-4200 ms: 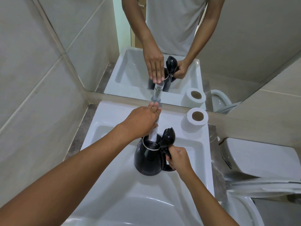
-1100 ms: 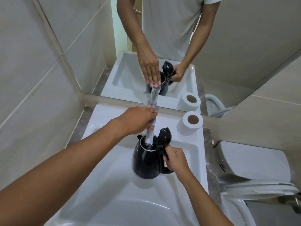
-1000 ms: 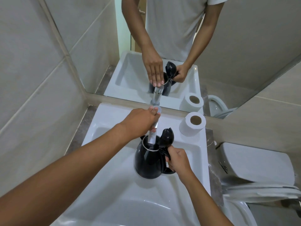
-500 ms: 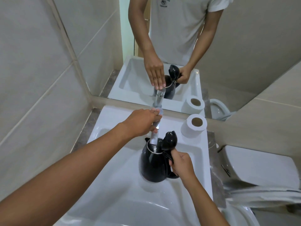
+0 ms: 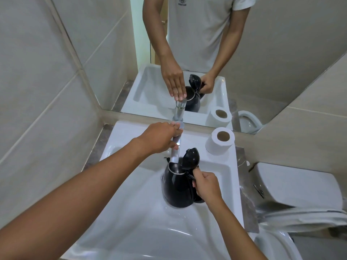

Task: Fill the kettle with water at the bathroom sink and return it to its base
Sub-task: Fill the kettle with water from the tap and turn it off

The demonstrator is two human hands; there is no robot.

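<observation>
Compared with half a second earlier, little has changed: the black kettle (image 5: pixel 178 188) still sits upright in the white sink (image 5: pixel 131 222) under the chrome tap (image 5: pixel 175 151), lid (image 5: pixel 190 161) flipped open toward 1 o'clock. The right hand (image 5: pixel 206 186) stays wrapped around the kettle's handle at its 3 o'clock side. The left hand (image 5: pixel 159 136) still curls over the tap's top, at 12 o'clock from the kettle. A toilet roll (image 5: pixel 220 140) stands on the sink's rim at 1 o'clock.

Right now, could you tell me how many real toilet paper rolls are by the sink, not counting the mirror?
1. The toilet paper roll stands upright on the sink's back right corner; the other is its reflection.
</observation>
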